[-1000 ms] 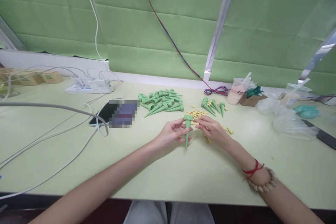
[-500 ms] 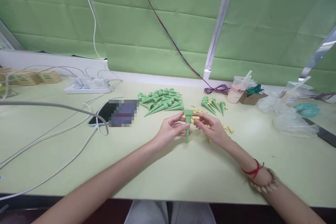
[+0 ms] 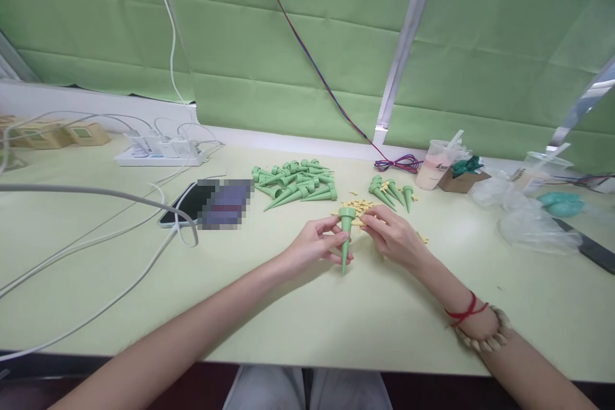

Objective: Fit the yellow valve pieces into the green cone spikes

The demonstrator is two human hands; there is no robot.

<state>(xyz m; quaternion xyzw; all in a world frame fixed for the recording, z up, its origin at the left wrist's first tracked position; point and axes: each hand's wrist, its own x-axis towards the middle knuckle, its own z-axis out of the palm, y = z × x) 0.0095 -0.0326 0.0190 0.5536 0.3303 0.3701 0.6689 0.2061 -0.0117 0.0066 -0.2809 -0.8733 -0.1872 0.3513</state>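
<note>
My left hand (image 3: 321,241) is closed around a green plastic watering spike (image 3: 346,230), held upright with its wide cap up and its tip pointing down. Pinched in my right hand (image 3: 394,237) is a small yellow plastic piece (image 3: 357,223), whose end is at the side of the spike just under the cap. Whether it sits in the spike I cannot tell. Behind my hands lies a pile of loose yellow pieces (image 3: 353,206). Farther back are a heap of green spikes (image 3: 295,182) and a smaller group of spikes (image 3: 391,191), some with yellow pieces on them.
At the left lie a phone (image 3: 195,205), a power strip (image 3: 161,157) and loose white cables (image 3: 96,250). Along the back right stand a pink drink cup (image 3: 431,166), a small cardboard box (image 3: 459,181) and plastic bags (image 3: 533,224). A dark phone-like object (image 3: 598,253) lies at the far right.
Both hands have come slightly lower and nearer to me with the spike. The yellow piece is now less visible beside it, my right fingers closer around it.
</note>
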